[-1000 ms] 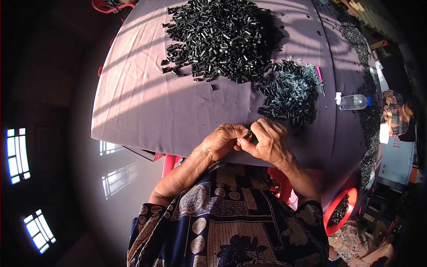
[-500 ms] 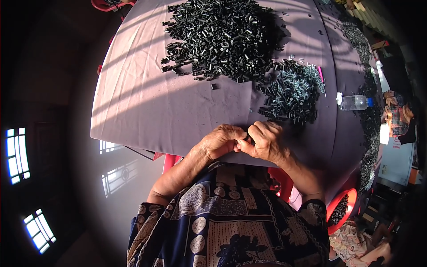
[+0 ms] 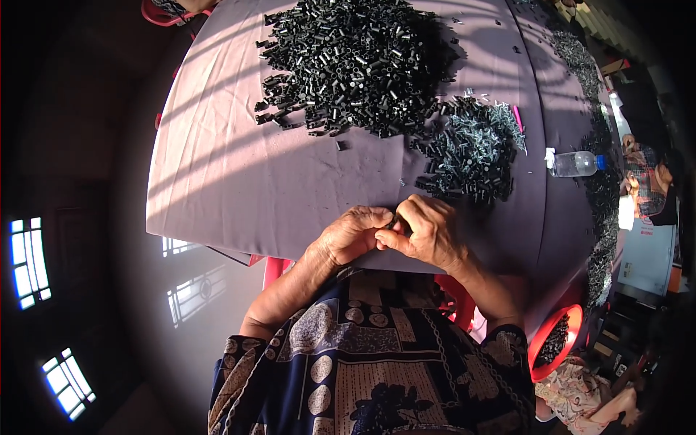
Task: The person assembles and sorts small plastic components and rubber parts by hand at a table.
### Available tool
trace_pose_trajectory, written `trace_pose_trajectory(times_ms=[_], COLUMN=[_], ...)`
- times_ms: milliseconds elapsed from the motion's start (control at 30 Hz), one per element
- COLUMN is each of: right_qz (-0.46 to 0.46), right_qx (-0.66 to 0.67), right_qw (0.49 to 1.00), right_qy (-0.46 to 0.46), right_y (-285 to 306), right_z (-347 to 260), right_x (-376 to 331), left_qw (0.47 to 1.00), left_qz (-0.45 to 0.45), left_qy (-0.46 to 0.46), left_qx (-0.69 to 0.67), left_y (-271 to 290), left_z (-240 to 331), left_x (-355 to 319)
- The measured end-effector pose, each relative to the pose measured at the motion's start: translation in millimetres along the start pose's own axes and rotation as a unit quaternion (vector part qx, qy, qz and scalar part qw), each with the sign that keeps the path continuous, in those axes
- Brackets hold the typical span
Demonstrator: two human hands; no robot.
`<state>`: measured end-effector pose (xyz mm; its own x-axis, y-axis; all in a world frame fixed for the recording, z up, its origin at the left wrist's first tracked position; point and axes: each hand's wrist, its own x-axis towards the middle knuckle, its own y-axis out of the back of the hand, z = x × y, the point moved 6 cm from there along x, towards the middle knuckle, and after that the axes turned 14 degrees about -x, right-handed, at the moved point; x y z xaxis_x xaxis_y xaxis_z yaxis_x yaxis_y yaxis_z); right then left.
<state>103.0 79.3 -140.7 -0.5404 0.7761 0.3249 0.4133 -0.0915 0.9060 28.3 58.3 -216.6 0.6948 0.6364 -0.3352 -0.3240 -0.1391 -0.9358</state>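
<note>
Near the front edge of the cloth-covered table, my left hand (image 3: 355,233) and my right hand (image 3: 429,230) meet with bent fingers. Between their fingertips a small black piece (image 3: 392,223) shows, mostly hidden by thumbs and fingers. Both hands are closed around it. Just beyond my right hand lies a mixed heap of short black tubular parts (image 3: 441,159) and small silvery screws (image 3: 482,123). Farther off spreads a large pile of black tubular parts (image 3: 355,65). One loose black part (image 3: 342,146) lies at the near side of that pile.
A pink stick-like object (image 3: 518,117) lies beside the screws. Right of it, a clear bottle with a blue cap (image 3: 576,164) lies on its side. A red basin of dark parts (image 3: 540,359) stands at lower right, near another person (image 3: 580,395). More parts line the table's right side.
The whole view has shifted slightly. My hands stay together around the small black piece, and my right thumb and fingers have moved a little on it.
</note>
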Motion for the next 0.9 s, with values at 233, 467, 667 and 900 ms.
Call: trace_pose_trajectory(times_ms=[233,467,667,900], right_qz=[0.021,0.044,0.037,0.026], right_qx=[0.118,0.071,0.057,0.002], right_qw=[0.986,0.99,0.992,0.997], right_qy=[-0.112,-0.115,-0.105,-0.074], right_y=[6,4,21,16], right_z=[16,18,-8,-24], right_x=[-10,-15,-5,3], left_qw=[1.0,0.875,0.41,0.321], left_qz=[0.001,0.18,0.461,0.523], left_qy=[-0.011,-0.271,-0.446,-0.405], left_qx=[-0.023,0.358,0.648,0.678], left_y=[-2,1,20,35], left_z=[3,88,198,220], left_x=[-3,-54,-184,-209])
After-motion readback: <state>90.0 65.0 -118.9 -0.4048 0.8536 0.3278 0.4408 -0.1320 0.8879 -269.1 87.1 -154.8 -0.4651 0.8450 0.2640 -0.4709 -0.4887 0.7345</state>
